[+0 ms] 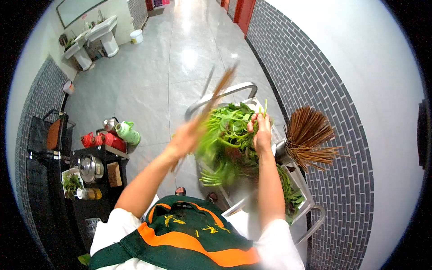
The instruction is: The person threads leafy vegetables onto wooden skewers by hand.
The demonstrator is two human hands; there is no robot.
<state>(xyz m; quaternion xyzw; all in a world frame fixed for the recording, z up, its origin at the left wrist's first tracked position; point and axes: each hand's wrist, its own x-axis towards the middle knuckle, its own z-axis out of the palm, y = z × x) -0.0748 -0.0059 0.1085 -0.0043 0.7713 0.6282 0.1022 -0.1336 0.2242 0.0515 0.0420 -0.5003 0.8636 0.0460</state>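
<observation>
Though blurred, grips a long brown stick (220, 90) in the fingers of the left hand (183, 138); pinches a thin green stem (265, 107) in the bent fingers of the right hand (262, 130). Has leafy greens (231, 123) heaped between both sets of fingers. Right of the right fingers, shows brown bristles (310, 135). Well left of the left fingers, includes a lidded pot (91, 168) on a black tabletop (87, 211); far beyond, a white bucket (136, 36) bearing markings too small to read.
</observation>
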